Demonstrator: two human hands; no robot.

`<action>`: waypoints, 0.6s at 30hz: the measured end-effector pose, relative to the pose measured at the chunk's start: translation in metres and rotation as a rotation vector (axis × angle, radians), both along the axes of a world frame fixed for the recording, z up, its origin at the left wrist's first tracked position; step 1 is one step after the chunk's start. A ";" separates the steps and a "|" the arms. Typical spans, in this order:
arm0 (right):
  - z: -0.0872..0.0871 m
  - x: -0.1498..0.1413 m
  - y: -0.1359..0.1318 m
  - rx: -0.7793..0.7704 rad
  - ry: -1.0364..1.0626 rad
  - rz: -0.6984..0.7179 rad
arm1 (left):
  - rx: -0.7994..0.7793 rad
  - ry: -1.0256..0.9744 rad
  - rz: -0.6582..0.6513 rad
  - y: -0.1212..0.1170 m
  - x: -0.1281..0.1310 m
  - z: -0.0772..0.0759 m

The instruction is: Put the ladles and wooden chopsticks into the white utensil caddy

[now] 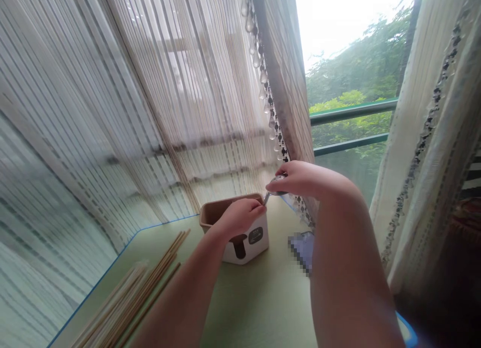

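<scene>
A shiny metal spoon is held above the near right rim of a white box with a brown inside. My right hand is closed around the spoon's wide end, which shows small dark spots or holes and is partly hidden by my fingers. My left hand is over the box's front rim, its fingers pinched at the lower end of the thin handle. Brown and dark shapes are printed on the box's front. What lies inside the box is mostly hidden.
Several wooden chopsticks lie on the pale green table at the left, some seemingly in clear wrap. A purple, partly pixelated flat item lies by my right forearm. Sheer curtains hang behind, with a beaded edge and a window at right.
</scene>
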State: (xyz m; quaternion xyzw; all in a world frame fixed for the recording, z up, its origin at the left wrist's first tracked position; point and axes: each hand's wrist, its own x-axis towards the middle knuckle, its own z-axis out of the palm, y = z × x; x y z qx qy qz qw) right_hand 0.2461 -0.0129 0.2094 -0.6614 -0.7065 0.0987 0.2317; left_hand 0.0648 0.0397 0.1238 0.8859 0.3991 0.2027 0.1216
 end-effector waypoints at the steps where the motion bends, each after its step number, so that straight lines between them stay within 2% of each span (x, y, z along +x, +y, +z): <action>1: 0.000 0.000 0.001 -0.004 0.006 -0.002 | 0.006 0.010 0.001 0.000 0.000 0.000; 8: -0.004 0.005 0.006 -0.069 0.086 -0.061 | -0.007 -0.001 -0.004 0.001 -0.001 -0.001; 14: -0.005 0.009 0.007 0.028 0.102 -0.075 | -0.052 -0.034 -0.013 -0.001 -0.001 -0.002; 18: -0.004 0.010 0.006 0.000 0.084 -0.091 | -0.091 -0.060 -0.021 -0.001 -0.002 -0.001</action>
